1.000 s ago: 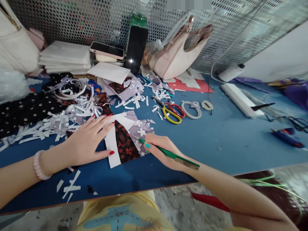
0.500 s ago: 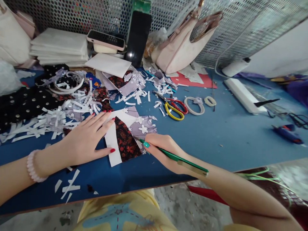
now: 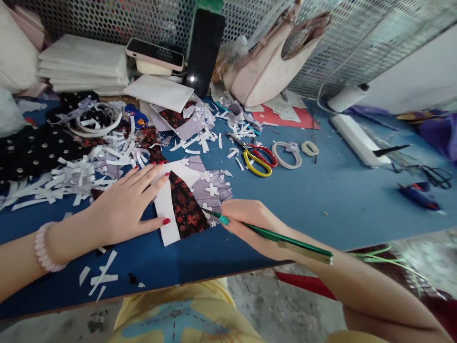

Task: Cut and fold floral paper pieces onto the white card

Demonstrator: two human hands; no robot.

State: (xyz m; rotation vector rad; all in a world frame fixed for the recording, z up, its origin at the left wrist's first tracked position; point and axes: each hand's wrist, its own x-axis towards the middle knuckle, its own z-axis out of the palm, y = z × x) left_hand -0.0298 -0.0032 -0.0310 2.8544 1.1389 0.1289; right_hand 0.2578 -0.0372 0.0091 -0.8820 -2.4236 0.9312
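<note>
My left hand (image 3: 123,205) lies flat with its fingers spread, fingertips on a piece of white paper (image 3: 169,231). On that paper rests a dark fabric piece with a red-orange floral print (image 3: 188,209), curved along one edge. Beneath and beyond it is lilac fabric with white flowers (image 3: 210,183), frayed at its right side. My right hand (image 3: 255,228) is closed around slim green tweezers (image 3: 271,234). Their pointed tip is at the right edge of the dark fabric; whether it touches the cloth I cannot tell.
Scissors with red and yellow handles (image 3: 257,163) and a tape roll (image 3: 286,155) lie beyond my right hand. White paper strips (image 3: 76,176) are heaped at left. A phone (image 3: 155,53), a paper stack (image 3: 84,62) and a pink handbag (image 3: 266,66) line the back. Blue snips (image 3: 419,195) lie at right.
My right hand has shifted slightly right, and the tweezers now lie at a flatter angle, their tip slightly lower along the dark fabric's edge. My left hand stays on the paper.
</note>
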